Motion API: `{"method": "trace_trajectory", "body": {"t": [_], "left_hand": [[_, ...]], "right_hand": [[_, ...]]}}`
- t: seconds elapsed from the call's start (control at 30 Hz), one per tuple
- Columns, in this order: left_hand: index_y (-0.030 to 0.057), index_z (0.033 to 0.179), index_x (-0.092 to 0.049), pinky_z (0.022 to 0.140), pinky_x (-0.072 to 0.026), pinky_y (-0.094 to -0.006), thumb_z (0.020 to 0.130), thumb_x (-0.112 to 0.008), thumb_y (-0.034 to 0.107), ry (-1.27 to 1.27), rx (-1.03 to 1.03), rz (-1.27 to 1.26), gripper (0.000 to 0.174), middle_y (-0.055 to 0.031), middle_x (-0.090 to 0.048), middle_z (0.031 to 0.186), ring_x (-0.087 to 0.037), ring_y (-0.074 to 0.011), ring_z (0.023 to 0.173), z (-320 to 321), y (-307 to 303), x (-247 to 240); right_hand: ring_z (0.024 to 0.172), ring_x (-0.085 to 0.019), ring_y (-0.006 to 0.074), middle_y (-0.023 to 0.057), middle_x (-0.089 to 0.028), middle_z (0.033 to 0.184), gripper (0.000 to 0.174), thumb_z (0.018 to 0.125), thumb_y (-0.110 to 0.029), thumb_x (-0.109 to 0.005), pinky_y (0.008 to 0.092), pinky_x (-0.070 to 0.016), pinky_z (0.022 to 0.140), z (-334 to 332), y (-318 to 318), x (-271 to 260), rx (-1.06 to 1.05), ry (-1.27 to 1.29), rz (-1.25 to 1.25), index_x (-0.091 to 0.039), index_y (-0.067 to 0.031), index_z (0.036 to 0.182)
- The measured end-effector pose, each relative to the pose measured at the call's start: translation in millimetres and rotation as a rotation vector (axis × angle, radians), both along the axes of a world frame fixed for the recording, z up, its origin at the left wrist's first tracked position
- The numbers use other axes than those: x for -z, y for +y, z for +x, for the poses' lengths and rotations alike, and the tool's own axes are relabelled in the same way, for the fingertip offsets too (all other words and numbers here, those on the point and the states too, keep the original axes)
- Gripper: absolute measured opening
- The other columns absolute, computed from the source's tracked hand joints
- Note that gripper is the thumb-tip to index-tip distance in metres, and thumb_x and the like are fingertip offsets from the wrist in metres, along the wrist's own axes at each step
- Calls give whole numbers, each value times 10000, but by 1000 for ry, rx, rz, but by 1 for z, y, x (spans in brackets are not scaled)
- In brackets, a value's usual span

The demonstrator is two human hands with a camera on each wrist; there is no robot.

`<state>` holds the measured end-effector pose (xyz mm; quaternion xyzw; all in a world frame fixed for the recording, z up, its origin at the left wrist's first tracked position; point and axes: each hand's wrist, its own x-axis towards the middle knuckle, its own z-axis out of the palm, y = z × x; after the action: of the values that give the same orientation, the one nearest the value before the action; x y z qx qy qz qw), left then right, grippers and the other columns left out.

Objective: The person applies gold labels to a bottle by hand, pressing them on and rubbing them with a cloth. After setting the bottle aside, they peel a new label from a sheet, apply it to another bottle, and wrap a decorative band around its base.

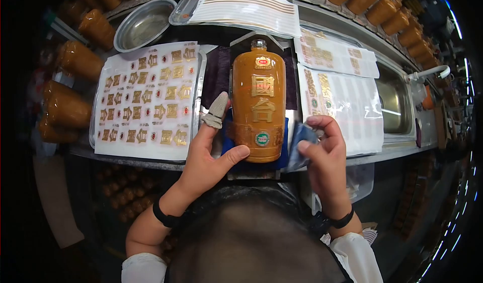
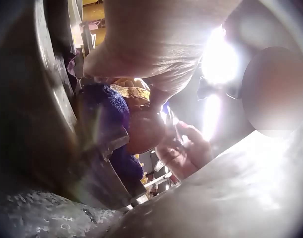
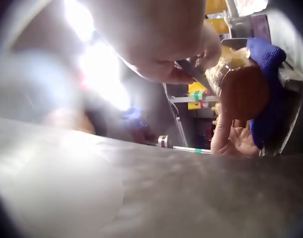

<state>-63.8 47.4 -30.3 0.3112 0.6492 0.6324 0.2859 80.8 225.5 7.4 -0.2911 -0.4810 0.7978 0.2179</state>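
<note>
A glossy brown bottle (image 1: 258, 89) with raised gold characters, a red-and-gold emblem and a green round seal lies face up on a blue cloth (image 1: 285, 154). A brown label band (image 1: 239, 132) crosses its lower part. My left hand (image 1: 209, 154) is at its lower left, thumb touching the lower edge and fingers extended along the side. A pale fabric cover sits on the index finger, banded near its base. My right hand (image 1: 327, 154) pinches a folded blue-grey cloth (image 1: 302, 141), blurred, just right of the bottle.
Left lies a sheet of gold character and emblem stickers (image 1: 146, 102); more sticker sheets (image 1: 342, 109) lie right. A metal bowl (image 1: 143, 25) and a tray of white strips (image 1: 246, 9) stand behind. Brown bottles (image 1: 75, 56) line the far and left sides. A sink (image 1: 395, 107) is at right.
</note>
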Motion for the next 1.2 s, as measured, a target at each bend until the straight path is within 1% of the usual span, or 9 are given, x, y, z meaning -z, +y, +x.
{"method": "trace_trajectory", "body": {"t": [0.2,0.33,0.47,0.57,0.73,0.83,0.97,1.03,1.2], "left_hand": [[-19,1539,-240,1194,-203,-369,843,-773,118,-36,5,54,886,-146,-329,1569,-288,-239,1461,1,3,1],[-20,1535,-253,1191,-214,-362,844,-775,124,20,16,10,878,-149,-343,1562,-305,-234,1453,-2,1,0],[-21,1530,-268,1187,-225,-354,846,-777,138,1,6,38,867,-154,-353,1559,-317,-234,1449,0,3,1],[-23,1526,-278,1185,-229,-353,851,-774,152,39,3,27,856,-158,-346,1566,-315,-236,1451,-4,1,-3],[-28,1517,-293,1187,-227,-354,846,-783,162,59,0,19,853,-163,-331,1576,-301,-238,1460,-2,1,-1],[-33,1513,-295,1188,-226,-357,846,-787,179,84,2,9,855,-168,-331,1575,-300,-240,1460,-2,0,-1],[-44,1508,-297,1189,-227,-359,849,-787,199,74,-6,2,856,-175,-330,1573,-300,-245,1460,-3,0,1],[-48,1506,-298,1188,-229,-360,847,-789,203,95,3,6,859,-177,-331,1572,-302,-245,1458,-3,0,3],[-41,1513,-286,1190,-220,-361,840,-794,199,89,-8,-4,876,-168,-334,1569,-300,-241,1459,-3,-1,3]], "right_hand": [[770,-630,273,138,-642,882,220,784,-14,-728,321,-509,704,-22,-25,-10,-62,20,1010,-631,-12,981],[831,-635,135,71,-665,945,242,816,-33,-750,267,-513,747,-2,-6,-1,119,-242,596,-637,-4,1029],[838,-645,148,100,-672,958,306,778,-25,-796,267,-511,748,-1,-18,-4,-32,3,965,-640,10,1039],[900,-589,114,55,-627,992,253,835,-43,-757,243,-469,823,-9,-14,4,59,-156,825,-623,2,1045],[823,-629,128,80,-657,943,218,840,-25,-745,255,-508,744,2,-11,2,-15,-15,967,-624,23,1015],[826,-627,126,75,-659,925,236,822,-30,-764,252,-504,747,-8,-5,8,195,-198,693,-632,17,1012],[776,-602,120,68,-646,908,241,817,-68,-775,246,-485,714,-2,-10,6,-29,-76,930,-634,1,1000],[753,-600,122,70,-644,878,218,812,-40,-770,242,-479,677,-7,-6,14,214,-169,920,-640,-6,983],[712,-651,226,115,-691,847,250,751,9,-773,293,-504,654,-8,-22,-9,38,21,1150,-681,-8,982]]}}
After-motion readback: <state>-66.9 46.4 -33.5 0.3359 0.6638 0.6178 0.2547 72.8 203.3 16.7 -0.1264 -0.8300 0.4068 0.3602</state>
